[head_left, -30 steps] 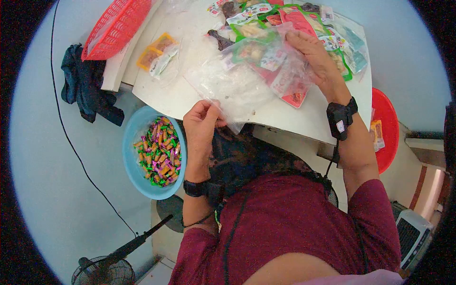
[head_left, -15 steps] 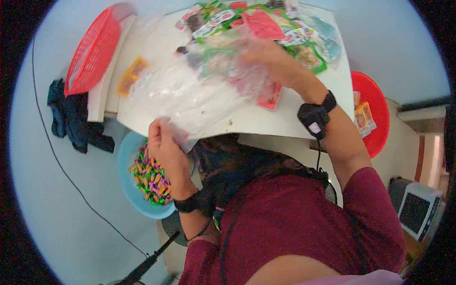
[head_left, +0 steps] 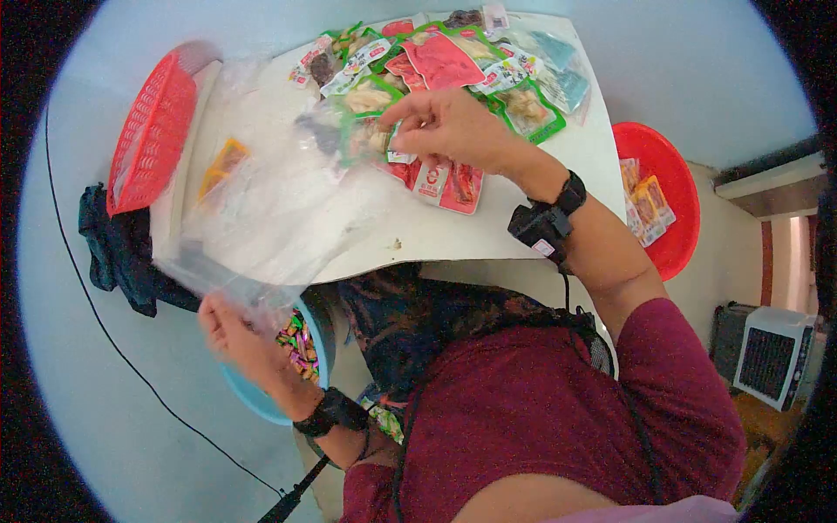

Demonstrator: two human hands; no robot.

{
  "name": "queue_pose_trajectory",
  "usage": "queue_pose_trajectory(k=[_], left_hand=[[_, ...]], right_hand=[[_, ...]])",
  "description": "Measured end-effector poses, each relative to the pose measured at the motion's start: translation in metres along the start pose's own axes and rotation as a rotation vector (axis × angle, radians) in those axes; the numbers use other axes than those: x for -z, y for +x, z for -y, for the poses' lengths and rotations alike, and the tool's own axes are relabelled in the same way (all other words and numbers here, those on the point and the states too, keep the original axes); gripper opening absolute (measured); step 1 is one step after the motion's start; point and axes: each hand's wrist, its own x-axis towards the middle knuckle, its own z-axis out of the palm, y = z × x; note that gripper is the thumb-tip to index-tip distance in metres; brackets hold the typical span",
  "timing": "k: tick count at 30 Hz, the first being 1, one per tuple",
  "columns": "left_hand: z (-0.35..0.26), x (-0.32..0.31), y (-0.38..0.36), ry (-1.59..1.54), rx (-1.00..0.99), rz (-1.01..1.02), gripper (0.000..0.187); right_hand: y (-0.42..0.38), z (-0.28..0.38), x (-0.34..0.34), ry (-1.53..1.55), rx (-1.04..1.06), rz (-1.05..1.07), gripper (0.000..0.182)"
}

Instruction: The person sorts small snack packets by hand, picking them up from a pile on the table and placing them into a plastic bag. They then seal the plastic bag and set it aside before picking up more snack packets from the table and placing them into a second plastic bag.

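Note:
My left hand (head_left: 237,336) pinches the lower edge of a large clear plastic bag (head_left: 288,200), which stretches over the white table's front left part. Above the table, my right hand (head_left: 440,131) is raised with thumb and fingers apart, over the packets. Nothing shows between its fingers. Under and beside it lie a red packet (head_left: 442,63), a green-edged packet (head_left: 529,109) and a red and white packet (head_left: 460,187). A yellow packet (head_left: 228,161) shows at the left, partly beneath the clear plastic.
A red basket (head_left: 153,131) leans at the table's (head_left: 488,240) left end. Below the left hand is a blue basin (head_left: 323,336) of small wrapped pieces. On the right, a red basin (head_left: 684,187) holds yellow packets. A white appliance (head_left: 772,357) stands at the far right.
My left hand has moved left and down, drawing the clear plastic with it. The fingers of my right hand have come off the plastic and spread. The view has shifted slightly.

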Motion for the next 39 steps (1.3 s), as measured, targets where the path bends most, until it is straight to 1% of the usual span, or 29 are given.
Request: queue_pose_trajectory(k=[1,3,6,7,10,11,13,14,15,16,19,21,22,24,25,28,29,31,34,37,39], left_hand=[[-0.012,0.008,-0.002,0.073,-0.069,-0.03,0.017],[-0.038,0.021,-0.007,0.221,-0.208,-0.098,0.018],[-0.06,0.034,-0.014,0.388,-0.522,-0.303,0.018],[-0.066,0.034,-0.016,0.442,-0.525,-0.422,0.015],[-0.07,0.046,-0.019,0.686,-0.889,-0.456,0.015],[-0.069,0.046,-0.025,0.723,-0.894,-0.45,0.015],[-0.067,0.035,-0.041,0.785,-0.908,-0.429,0.014],[-0.062,0.03,-0.044,0.791,-0.906,-0.356,0.013],[-0.053,0.025,-0.047,0.793,-0.898,-0.282,0.013],[-0.043,0.02,-0.049,0.792,-0.89,-0.207,0.012],[-0.013,-0.008,-0.049,0.684,-0.821,0.034,0.011],[0.0,-0.026,-0.051,0.652,-0.781,0.146,0.01],[0.006,-0.034,-0.052,0.637,-0.764,0.203,0.009],[0.022,-0.051,-0.053,0.572,-0.757,0.224,0.009],[0.028,-0.057,-0.054,0.54,-0.753,0.234,0.008],[0.04,-0.072,-0.058,0.513,-0.691,0.282,0.008],[0.044,-0.076,-0.059,0.535,-0.698,0.263,0.008],[0.043,-0.078,-0.063,0.529,-0.636,0.271,0.008],[0.047,-0.078,-0.065,0.521,-0.596,0.279,0.008],[0.052,-0.077,-0.064,0.503,-0.6,0.271,0.008],[0.055,-0.076,-0.062,0.498,-0.584,0.269,0.008]], right_hand=[[0.0,0.001,0.004,-0.016,-0.002,-0.026,0.035],[0.002,0.0,0.013,-0.041,0.05,-0.145,0.03],[0.001,-0.002,0.031,-0.117,0.155,-0.297,0.025],[-0.001,0.0,0.037,-0.159,0.186,-0.359,0.025],[-0.002,0.005,0.057,-0.34,0.277,-0.556,0.026],[-0.003,0.005,0.064,-0.408,0.305,-0.628,0.027],[-0.007,0.008,0.077,-0.62,0.363,-0.679,0.028],[-0.011,0.011,0.082,-0.728,0.389,-0.705,0.029],[-0.022,0.025,0.075,-0.833,0.281,-0.711,0.03],[-0.031,0.023,0.073,-0.887,0.269,-0.69,0.031],[-0.056,0.0,0.075,-1.07,0.242,-0.631,0.036],[-0.071,-0.026,0.071,-1.218,0.23,-0.591,0.043],[-0.077,-0.032,0.066,-1.236,0.226,-0.587,0.046],[-0.084,-0.04,0.053,-1.267,0.221,-0.582,0.054],[-0.084,-0.041,0.05,-1.284,0.177,-0.557,0.059],[-0.078,-0.055,0.05,-1.431,0.292,-0.694,0.058],[-0.077,-0.056,0.052,-1.387,0.249,-0.684,0.057],[-0.076,-0.058,0.054,-1.298,0.163,-0.663,0.055],[-0.074,-0.058,0.057,-1.336,0.172,-0.648,0.049],[-0.082,-0.043,0.055,-1.15,0.055,-0.695,0.042],[-0.085,-0.041,0.063,-0.922,0.031,-0.768,0.04]])
